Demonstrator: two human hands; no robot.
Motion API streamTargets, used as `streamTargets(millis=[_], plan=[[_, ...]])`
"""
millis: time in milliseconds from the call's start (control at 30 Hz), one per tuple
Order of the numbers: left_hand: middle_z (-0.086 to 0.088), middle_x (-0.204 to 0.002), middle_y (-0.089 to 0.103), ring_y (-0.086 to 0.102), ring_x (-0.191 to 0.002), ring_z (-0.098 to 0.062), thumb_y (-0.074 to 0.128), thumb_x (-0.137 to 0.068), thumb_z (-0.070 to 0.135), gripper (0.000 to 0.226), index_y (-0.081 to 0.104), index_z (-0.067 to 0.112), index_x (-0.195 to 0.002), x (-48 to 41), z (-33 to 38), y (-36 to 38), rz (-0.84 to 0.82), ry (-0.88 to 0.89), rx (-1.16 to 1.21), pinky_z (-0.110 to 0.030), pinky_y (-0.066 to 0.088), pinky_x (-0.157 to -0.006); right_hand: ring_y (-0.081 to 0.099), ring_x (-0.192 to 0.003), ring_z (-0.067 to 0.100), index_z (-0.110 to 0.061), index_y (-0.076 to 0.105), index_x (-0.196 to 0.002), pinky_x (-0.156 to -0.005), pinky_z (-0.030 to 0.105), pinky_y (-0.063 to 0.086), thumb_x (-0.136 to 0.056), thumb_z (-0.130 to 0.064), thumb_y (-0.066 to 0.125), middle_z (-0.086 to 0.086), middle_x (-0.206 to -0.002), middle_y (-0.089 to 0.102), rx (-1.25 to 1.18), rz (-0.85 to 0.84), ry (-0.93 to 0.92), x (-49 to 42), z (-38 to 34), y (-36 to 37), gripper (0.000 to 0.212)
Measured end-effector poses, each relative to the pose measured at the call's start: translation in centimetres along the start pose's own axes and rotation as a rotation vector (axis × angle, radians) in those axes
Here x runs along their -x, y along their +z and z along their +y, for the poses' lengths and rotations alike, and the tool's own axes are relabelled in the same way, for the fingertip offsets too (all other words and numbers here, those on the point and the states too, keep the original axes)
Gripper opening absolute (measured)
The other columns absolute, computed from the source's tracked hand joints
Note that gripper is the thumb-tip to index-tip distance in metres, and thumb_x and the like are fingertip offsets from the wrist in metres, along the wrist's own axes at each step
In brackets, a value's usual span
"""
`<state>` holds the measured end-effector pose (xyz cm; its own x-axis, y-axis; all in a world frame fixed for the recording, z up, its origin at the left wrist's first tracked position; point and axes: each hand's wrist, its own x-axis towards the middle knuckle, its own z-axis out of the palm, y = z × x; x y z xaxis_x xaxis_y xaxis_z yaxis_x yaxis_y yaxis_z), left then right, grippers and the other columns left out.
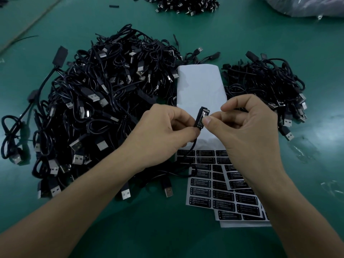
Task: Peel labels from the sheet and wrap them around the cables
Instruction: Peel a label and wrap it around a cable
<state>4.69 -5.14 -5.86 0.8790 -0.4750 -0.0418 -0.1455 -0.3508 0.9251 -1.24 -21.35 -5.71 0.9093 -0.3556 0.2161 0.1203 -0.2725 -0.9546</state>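
My left hand (163, 125) grips a small black controller module (201, 117) at the end of a black cable that trails down toward me. My right hand (245, 123) pinches a black "LED CONTROLLER" label against the module's right side with thumb and forefinger. Under my right wrist lie overlapping label sheets (219, 194) with rows of black labels. A bare white backing sheet (201, 88) lies behind my hands.
A big heap of black USB cables (104, 101) fills the green table on the left. A smaller cable heap (268, 90) lies at the right, another pile (188, 4) at the far edge. A plastic bag (305, 6) sits far right.
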Motion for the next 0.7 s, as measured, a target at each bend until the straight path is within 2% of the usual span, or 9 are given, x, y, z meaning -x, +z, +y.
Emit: streamTargets(millis=[67, 333, 700], plan=[[0.001, -0.074, 0.075, 0.073, -0.073, -0.019, 0.075, -0.085, 0.024, 0.004, 0.075, 0.023, -0.081, 0.06, 0.02, 0.06, 0.010, 0.005, -0.023, -0.048, 0.061, -0.079, 0.070, -0.066, 0.011, -0.025, 0.055, -0.089, -0.063, 0.021, 0.057, -0.080, -0.009, 0.081, -0.012, -0.073, 0.073, 0.000, 0.001, -0.019, 0.13, -0.04, 0.19, 0.032], [-0.002, -0.074, 0.075, 0.071, -0.072, -0.022, 0.075, -0.087, 0.020, 0.008, 0.075, 0.023, -0.080, 0.05, 0.21, 0.02, 0.033, 0.014, -0.052, -0.048, 0.059, -0.077, 0.067, -0.066, 0.006, -0.018, 0.055, -0.092, -0.064, 0.019, 0.056, -0.083, -0.006, 0.079, -0.009, -0.072, 0.073, -0.132, -0.022, -0.003, -0.02, -0.07, 0.05, 0.029], [-0.001, -0.073, 0.075, 0.071, -0.070, -0.018, 0.074, -0.079, 0.027, 0.005, 0.076, 0.022, -0.080, 0.04, 0.15, 0.09, 0.007, 0.050, -0.007, -0.047, 0.061, -0.077, 0.067, -0.062, 0.004, -0.018, 0.054, -0.092, -0.061, 0.017, 0.053, -0.082, -0.008, 0.079, -0.010, -0.071, 0.073, -0.123, -0.046, 0.042, -0.18, 0.09, 0.10, 0.029]])
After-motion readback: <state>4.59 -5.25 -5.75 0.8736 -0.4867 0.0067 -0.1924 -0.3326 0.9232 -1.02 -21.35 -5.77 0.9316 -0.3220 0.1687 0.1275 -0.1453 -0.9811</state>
